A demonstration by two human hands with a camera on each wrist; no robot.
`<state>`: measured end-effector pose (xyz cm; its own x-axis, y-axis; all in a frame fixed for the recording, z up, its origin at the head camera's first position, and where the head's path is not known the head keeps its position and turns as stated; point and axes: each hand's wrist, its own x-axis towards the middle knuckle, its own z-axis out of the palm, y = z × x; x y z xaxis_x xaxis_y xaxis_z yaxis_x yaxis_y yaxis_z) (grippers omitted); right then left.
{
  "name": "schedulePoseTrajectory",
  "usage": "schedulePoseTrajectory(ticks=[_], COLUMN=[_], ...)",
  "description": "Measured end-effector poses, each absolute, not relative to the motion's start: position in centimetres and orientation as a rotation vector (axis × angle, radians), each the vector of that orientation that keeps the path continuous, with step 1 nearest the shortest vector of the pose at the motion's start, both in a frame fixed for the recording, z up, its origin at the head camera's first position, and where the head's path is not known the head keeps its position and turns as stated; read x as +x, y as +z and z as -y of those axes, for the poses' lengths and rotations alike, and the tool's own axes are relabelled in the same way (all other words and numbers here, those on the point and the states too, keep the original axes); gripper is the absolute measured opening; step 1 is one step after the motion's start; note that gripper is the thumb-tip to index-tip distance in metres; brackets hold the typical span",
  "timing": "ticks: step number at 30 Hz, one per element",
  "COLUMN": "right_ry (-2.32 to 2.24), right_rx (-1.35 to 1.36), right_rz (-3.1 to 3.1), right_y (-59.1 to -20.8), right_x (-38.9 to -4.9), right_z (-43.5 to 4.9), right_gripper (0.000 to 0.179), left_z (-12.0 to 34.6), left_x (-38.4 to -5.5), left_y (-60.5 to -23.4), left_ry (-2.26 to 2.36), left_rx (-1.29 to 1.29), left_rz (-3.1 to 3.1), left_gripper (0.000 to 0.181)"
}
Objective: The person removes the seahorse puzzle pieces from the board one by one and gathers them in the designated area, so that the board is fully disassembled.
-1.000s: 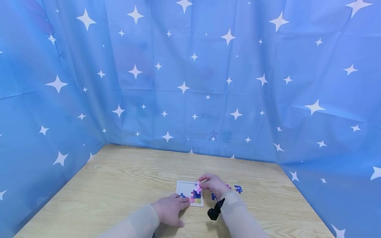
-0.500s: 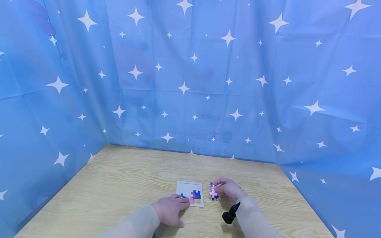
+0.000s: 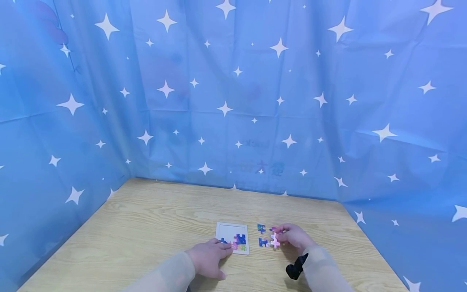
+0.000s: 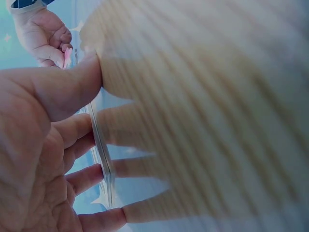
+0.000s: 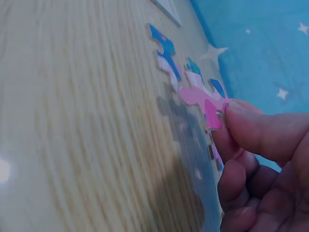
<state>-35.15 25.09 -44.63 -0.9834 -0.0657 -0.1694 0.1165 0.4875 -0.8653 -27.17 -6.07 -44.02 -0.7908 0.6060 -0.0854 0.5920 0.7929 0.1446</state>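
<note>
My right hand (image 3: 296, 237) pinches a pink jigsaw puzzle piece (image 3: 275, 242) between thumb and forefinger. In the right wrist view this pink piece (image 5: 195, 96) is tilted, held a little above the table with its shadow below. My left hand (image 3: 209, 258) lies with fingers extended on the near left part of a white-framed puzzle tray (image 3: 233, 224). Seen from the left wrist, its fingertips touch the edge of the tray (image 4: 102, 150). Joined pieces (image 3: 240, 239) fill the tray's lower part; its upper part shows the bare white base. The left fingers hide some of the tray.
Right of the tray lie loose puzzle pieces, among them a blue-green one (image 3: 261, 228) and a dark blue one (image 3: 262, 242). Another is partly covered by my right fingers. A wooden table (image 3: 164, 211) carries everything, and a blue star-patterned curtain (image 3: 226, 134) stands behind.
My right hand has lifted the pink piece out from over the tray and carried it right, across to the loose pieces. My left hand has stayed on the tray.
</note>
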Motion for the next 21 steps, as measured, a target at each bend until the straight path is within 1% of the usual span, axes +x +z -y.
schedulePoseTrajectory(ticks=[4, 11, 21], right_ry=[-1.473, -1.409, -1.266], right_rx=[0.094, 0.04, 0.071], right_rz=[-2.563, -2.651, -2.752], right_y=[-44.8, -45.4, -45.5], right_x=[-35.1, -35.0, -34.8], right_z=[-25.5, -25.6, -25.2], right_gripper=[0.013, 0.008, 0.007], left_z=[6.1, 6.1, 6.1], left_x=[-27.1, -27.1, -27.0], left_y=[-44.0, -44.0, -43.9], left_ry=[0.169, 0.161, 0.164], left_rx=[0.964, 0.965, 0.956], left_rz=[-2.853, -2.856, -2.856], left_gripper=[0.071, 0.071, 0.07])
